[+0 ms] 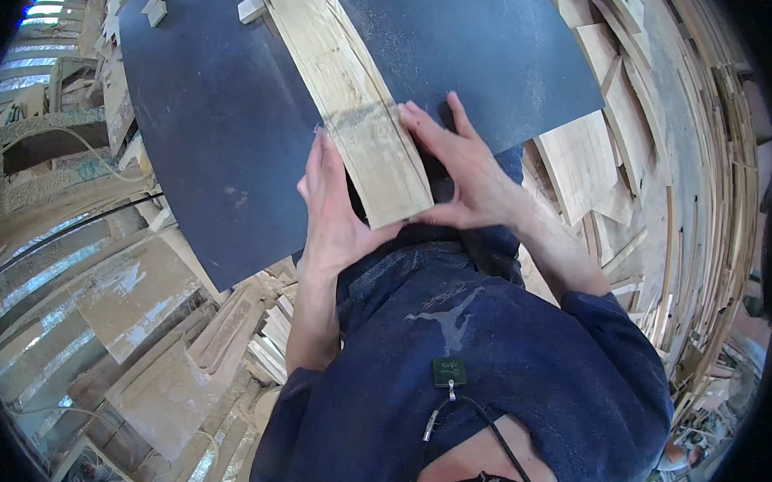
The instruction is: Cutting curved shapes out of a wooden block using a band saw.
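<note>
A long, pale wooden plank [346,77] lies across the dark blue-grey tabletop [234,146], running from the far edge toward my body. A darker smudge crosses its upper face near my hands. My left hand [327,207] grips the left side of the plank's near end, fingers stretched along the edge. From the right, my right hand [477,176] holds the opposite side, its thumb by the near end and its index finger at the edge. The undersides of the plank and some fingertips are hidden.
Two small wood blocks sit at the far left of the tabletop: one pale block [251,8] beside the plank, another block [154,11] nearer the corner. Stacked boards [578,164] lie at the right. Dusty boards [155,395] and scraps cover the lower left.
</note>
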Demonstrator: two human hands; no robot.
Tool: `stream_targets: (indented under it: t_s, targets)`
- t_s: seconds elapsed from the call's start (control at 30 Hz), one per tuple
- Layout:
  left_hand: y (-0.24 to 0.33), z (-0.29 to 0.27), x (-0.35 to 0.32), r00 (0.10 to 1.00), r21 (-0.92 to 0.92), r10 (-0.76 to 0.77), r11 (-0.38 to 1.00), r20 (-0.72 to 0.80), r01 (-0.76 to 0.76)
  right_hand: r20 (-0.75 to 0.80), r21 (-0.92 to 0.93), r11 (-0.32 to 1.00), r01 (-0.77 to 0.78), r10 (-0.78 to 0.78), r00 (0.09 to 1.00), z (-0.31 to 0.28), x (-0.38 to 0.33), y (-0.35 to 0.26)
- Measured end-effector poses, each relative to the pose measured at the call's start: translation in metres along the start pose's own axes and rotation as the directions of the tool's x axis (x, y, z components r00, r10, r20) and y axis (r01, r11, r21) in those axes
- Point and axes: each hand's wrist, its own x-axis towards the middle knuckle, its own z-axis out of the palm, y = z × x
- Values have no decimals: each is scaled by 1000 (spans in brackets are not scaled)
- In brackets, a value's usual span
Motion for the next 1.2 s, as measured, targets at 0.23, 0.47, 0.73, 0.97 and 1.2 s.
stream_targets:
  t_s: [0.23,0.47,0.73,0.97,1.2]
  targets:
    - [-3,-2,-2,999,-30,-29,999,29,30,19,-28,1000,-2,2,1000,-3,5,-3]
    - [-7,1,4,1000,-28,-30,999,8,30,3,-17,1000,8,-8,1000,-2,5,3]
    - [-8,-3,4,999,-11,-35,999,3,35,13,-17,1000,-3,3,1000,-3,13,2]
    - [-6,-2,3,999,-93,-31,995,16,33,42,54,998,-25,23,999,-7,8,-1]
    - [-6,-3,8,999,-47,-51,998,14,51,38,57,998,-22,20,999,-7,16,3]
